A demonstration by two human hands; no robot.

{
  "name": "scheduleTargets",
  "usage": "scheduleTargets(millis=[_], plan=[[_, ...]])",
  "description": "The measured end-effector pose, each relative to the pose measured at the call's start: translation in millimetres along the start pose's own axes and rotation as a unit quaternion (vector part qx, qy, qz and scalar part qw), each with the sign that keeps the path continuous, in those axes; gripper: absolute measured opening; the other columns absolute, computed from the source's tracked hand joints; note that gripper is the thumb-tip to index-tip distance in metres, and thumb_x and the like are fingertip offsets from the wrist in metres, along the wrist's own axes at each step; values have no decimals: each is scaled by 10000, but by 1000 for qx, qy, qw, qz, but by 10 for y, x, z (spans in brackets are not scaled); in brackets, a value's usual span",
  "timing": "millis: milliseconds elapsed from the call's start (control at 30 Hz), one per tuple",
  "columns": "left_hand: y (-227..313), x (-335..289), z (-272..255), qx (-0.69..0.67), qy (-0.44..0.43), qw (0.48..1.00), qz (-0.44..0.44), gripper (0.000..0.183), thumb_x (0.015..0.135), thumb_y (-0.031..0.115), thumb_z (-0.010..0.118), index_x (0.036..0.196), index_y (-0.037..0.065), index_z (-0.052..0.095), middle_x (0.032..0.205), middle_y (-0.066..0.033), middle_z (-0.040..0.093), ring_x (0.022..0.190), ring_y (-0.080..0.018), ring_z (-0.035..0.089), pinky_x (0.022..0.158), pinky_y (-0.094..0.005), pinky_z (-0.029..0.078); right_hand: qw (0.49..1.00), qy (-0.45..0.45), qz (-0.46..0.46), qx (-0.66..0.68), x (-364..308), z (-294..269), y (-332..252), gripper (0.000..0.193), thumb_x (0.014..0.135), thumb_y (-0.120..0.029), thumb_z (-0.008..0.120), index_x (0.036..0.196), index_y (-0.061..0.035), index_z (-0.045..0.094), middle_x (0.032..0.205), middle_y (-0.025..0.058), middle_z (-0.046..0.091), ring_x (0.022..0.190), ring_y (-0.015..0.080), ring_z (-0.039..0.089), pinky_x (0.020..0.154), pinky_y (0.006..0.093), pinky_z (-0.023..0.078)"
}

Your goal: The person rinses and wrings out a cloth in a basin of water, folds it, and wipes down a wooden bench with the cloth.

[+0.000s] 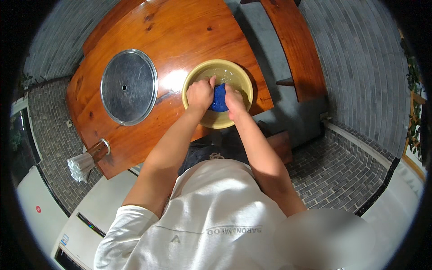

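A round yellow basin with water in it sits at the near right part of the wooden table, by its edge. Over the basin, both my hands are closed on a wet-looking blue cloth. My left hand grips the cloth's left side, knuckles up and fingers curled. On the other side, my right hand has its fingers wrapped round the cloth. The cloth is bunched between the two hands, and part of it is hidden by them.
A round metal plate with a small centre hole is set in the wooden table, left of the basin. A cylindrical holder of clear-wrapped items is at the near left corner. A wooden bench stands to the right; white appliances stand lower left.
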State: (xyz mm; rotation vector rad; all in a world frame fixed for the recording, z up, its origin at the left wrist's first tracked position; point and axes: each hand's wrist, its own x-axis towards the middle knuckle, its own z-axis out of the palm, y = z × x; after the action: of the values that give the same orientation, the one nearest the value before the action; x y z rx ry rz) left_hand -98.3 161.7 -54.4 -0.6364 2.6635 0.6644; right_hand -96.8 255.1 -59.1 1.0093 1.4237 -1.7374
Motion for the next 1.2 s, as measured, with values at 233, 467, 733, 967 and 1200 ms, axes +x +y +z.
scheduleTargets(millis=[233, 467, 733, 967, 1200], plan=[[-224, -186, 134, 142, 28, 971, 193, 370, 794, 232, 490, 1123, 68, 449, 1144, -161, 424, 1084, -317, 380, 875, -391, 347, 937, 109, -242, -227, 75, -57, 159, 209, 784, -144, 459, 912, 20, 470, 902, 206, 522, 877, 344, 496, 786, 381, 382], [-274, -205, 229, 295, 19, 913, 282, 438, 769, 128, 478, 1199, 96, 399, 1195, -124, 393, 1104, -267, 381, 887, -409, 350, 849, 139, -242, -450, -30, -26, 163, 191, 798, -125, 456, 948, -7, 461, 872, 226, 563, 845, 382, 537, 736, 445, 417], [-191, -100, 157, -79, -8, 992, 103, 327, 701, 64, 589, 1009, 23, 487, 941, -196, 525, 878, -340, 527, 777, -379, 428, 884, 118, -211, -401, 197, -67, 148, 232, 828, -148, 394, 992, -21, 499, 944, 220, 567, 888, 352, 547, 755, 422, 414], [-126, -335, 103, -259, 37, 952, 158, 244, 745, 218, 614, 776, 12, 488, 724, -189, 531, 661, -358, 519, 601, -374, 421, 984, -43, 86, 152, 186, -62, 80, 336, 851, -312, 395, 1013, -42, 515, 966, 104, 548, 891, 207, 529, 772, 325, 426], [113, -624, 54, -245, 54, 936, 248, 213, 745, 195, 605, 669, 14, 523, 649, -155, 541, 587, -326, 537, 542, -352, 429, 937, -242, 90, 236, 242, -131, 129, 239, 821, -298, 532, 679, -118, 464, 640, 21, 487, 639, 153, 497, 595, 277, 426]])
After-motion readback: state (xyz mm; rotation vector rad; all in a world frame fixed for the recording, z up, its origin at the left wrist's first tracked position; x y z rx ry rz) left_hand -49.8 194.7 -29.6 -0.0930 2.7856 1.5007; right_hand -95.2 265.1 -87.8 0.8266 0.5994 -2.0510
